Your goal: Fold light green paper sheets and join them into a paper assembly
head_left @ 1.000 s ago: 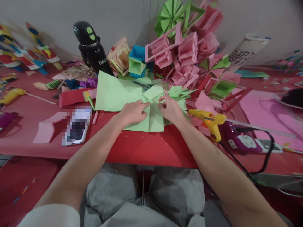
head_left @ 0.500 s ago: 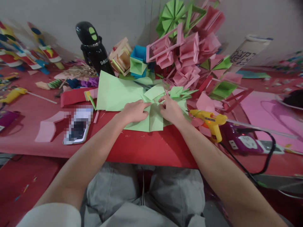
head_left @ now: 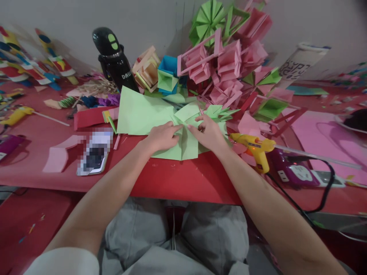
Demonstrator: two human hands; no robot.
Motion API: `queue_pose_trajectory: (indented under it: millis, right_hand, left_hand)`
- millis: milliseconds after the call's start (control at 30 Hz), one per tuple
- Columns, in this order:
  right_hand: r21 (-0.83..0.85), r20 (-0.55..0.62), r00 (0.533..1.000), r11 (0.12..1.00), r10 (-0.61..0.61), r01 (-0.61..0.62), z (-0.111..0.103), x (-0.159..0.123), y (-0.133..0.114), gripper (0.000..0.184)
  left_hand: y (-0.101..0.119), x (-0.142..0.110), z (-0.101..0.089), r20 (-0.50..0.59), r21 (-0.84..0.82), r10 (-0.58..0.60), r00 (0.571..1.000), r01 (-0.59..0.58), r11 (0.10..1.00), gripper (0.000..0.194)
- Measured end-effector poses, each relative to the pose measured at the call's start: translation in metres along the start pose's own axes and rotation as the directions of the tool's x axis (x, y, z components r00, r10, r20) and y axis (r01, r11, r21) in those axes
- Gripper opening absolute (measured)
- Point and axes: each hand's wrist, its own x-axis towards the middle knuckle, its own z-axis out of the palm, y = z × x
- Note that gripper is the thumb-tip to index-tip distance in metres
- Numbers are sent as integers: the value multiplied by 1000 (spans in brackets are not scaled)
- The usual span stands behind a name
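A folded light green paper [head_left: 189, 143] lies on the red table in front of me, with a crease down its middle. My left hand [head_left: 163, 136] rests on the paper's left part, its index finger stretched toward the crease and touching the sheet. From the other side my right hand [head_left: 210, 131] hovers over the paper, fingers apart, one fingertip at the crease near the left index finger. Neither hand grips the sheet. Behind them, a larger light green sheet [head_left: 140, 112] spreads to the left, and small pointed green paper pieces [head_left: 219, 111] lie to the right.
A yellow glue gun [head_left: 254, 144] lies right of my right hand, by a purple power strip [head_left: 295, 168] with a black cable. A phone [head_left: 95, 152] lies at left. Behind stand a black bottle [head_left: 117, 63] and a pile of pink paper shapes [head_left: 229, 61].
My right hand has opened somewhat, its lower finger reaching left to the crease while the others lift. My left hand stays nearly in place on the green paper.
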Motion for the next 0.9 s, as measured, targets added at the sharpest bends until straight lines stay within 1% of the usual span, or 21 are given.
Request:
queue_pose_trajectory:
  millis: [67,133,267,400,533,633,733,833,900]
  right_hand:
    - [8,15,1000,1000,19,-19,-5,-3,-3,36]
    - [24,46,999,999,20,-21,-9,-4,-5,34]
    - [84,81,996,996,-36,29,-9,-5,-3,29]
    - [109,52,996,992,-73,67,-5,-4,3,28]
    - [129,23,999,991,-48,45,-2,-2,5,30]
    - [126,3,999,991,-45,44,-1,-1,5,28]
    - [144,-14,994,983,-111,112,-2,0,5,25]
    - [153,-39,972,960,-232,235,-3,-1,3,21]
    - [144,-67,957,947,-282,288,-4,-2,1,18]
  left_hand:
    - [-2,-1,2,-12,-9,0,1000,-1,1000,62]
    - [-3,-1,4,-26,-17,-1,1000,1,1000,62]
    - [-4,-3,5,-62,-38,6,998,-9,999,60]
    - [-5,-3,6,-113,-63,12,994,-19,998,59]
    - [-7,-3,8,-174,-100,12,985,-29,995,55]
    - [-8,-3,8,-191,-119,14,981,-38,992,51]
    - [-7,-3,9,-228,-137,6,974,-38,990,49]
    - [-8,-2,9,-319,-173,-32,947,-24,985,49]
    - [-10,-2,9,-362,-216,-71,930,-10,976,49]
